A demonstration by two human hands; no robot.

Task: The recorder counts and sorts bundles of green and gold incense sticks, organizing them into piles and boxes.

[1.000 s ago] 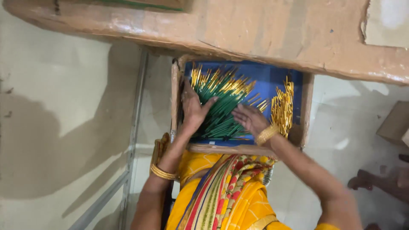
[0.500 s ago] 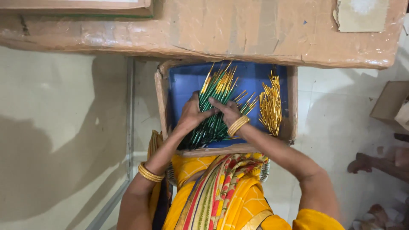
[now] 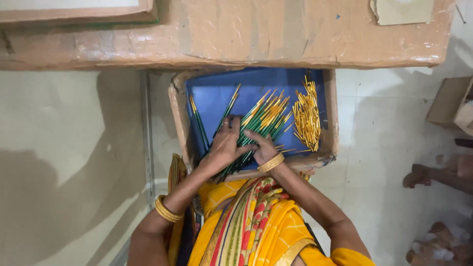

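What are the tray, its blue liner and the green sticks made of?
Tray: brown corrugated cardboard, matte, with torn, frayed edges. Blue liner: smooth sheet with a faint sheen, probably plastic or coated paper; unclear which. Green sticks: thin, rigid, glossy green with shiny gold tips, likely plastic or lacquered, unconfirmed. Both hands, left hand and right hand, press on them.

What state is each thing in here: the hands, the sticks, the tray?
Left hand: flat on the green sticks, fingers spread.
Right hand: pressed on the same sticks, beside the left.
Green sticks: loose bunch, fanned out.
Gold pieces: separate loose pile, untouched.
Tray: open, partly bare.
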